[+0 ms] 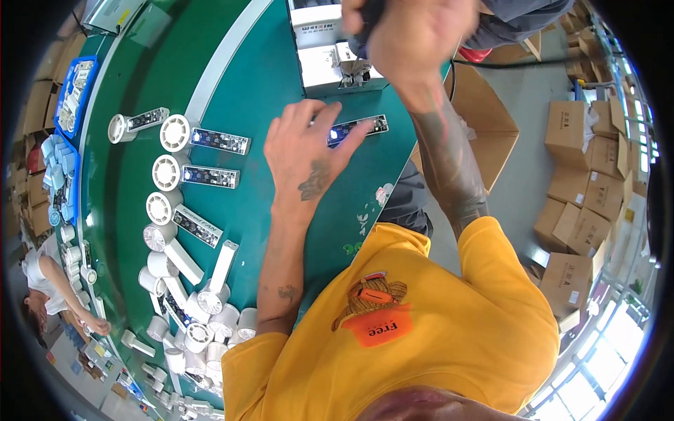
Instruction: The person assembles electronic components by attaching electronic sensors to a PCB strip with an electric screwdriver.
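Observation:
My left hand (300,144) lies over a handheld fan at the table's right edge, fingers bent and thumb pressed on its open handle. The handle's circuit board (378,125) shows with a blue-white light on it; the fan's head is hidden under my palm. My right hand (421,45), blurred, is raised past it at the top, closed around a dark tool (368,24) whose kind I cannot make out. Just below that tool stands a white box-like machine (319,67) with a small metal mechanism on its front.
Left of my left hand, several white fans (168,172) with bare boards lie in a column. A pile of white fans (210,323) sits beside my left forearm. Blue trays (76,95) stand far left, near another person (53,281). Cardboard boxes (583,203) fill the right floor.

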`<state>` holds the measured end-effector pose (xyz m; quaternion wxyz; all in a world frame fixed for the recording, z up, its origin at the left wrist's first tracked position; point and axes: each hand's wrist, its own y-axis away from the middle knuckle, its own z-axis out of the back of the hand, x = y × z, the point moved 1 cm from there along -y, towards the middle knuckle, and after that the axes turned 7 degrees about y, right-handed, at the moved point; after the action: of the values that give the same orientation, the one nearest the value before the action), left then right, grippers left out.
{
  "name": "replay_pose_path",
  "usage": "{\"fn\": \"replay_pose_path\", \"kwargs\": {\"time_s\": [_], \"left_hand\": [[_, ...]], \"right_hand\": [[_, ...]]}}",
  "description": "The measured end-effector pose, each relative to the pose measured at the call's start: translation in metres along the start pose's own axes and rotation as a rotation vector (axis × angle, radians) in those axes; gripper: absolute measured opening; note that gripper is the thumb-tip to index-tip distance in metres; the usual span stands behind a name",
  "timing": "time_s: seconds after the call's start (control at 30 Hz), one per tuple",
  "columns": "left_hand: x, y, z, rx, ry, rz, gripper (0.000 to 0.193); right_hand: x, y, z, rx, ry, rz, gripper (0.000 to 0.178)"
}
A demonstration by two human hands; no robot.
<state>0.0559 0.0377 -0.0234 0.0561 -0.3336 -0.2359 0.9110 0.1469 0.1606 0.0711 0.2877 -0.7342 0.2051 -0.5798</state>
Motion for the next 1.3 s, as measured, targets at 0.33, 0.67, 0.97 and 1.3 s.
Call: {"fn": "replay_pose_path", "kwargs": {"time_s": [0.33,0.67,0.97,1.3], "left_hand": [[0.03,0.021,-0.017,-0.277,0.956,0.508,0.066],[0.029,0.021,-0.017,-0.27,0.871,0.447,0.065],[0.029,0.022,-0.019,-0.347,0.9,0.448,0.063],[0.03,0.021,-0.023,-0.298,0.83,0.432,0.061]], "right_hand": [[0.02,0.045,-0.009,0.0,-0.113,-0.287,0.035],[-0.001,0.061,-0.013,0.033,-0.171,-0.384,0.037],[-0.004,0.074,-0.016,0.099,-0.034,-0.096,0.061],[0.006,0.019,0.009,0.06,-0.139,0.001,0.044]]}}
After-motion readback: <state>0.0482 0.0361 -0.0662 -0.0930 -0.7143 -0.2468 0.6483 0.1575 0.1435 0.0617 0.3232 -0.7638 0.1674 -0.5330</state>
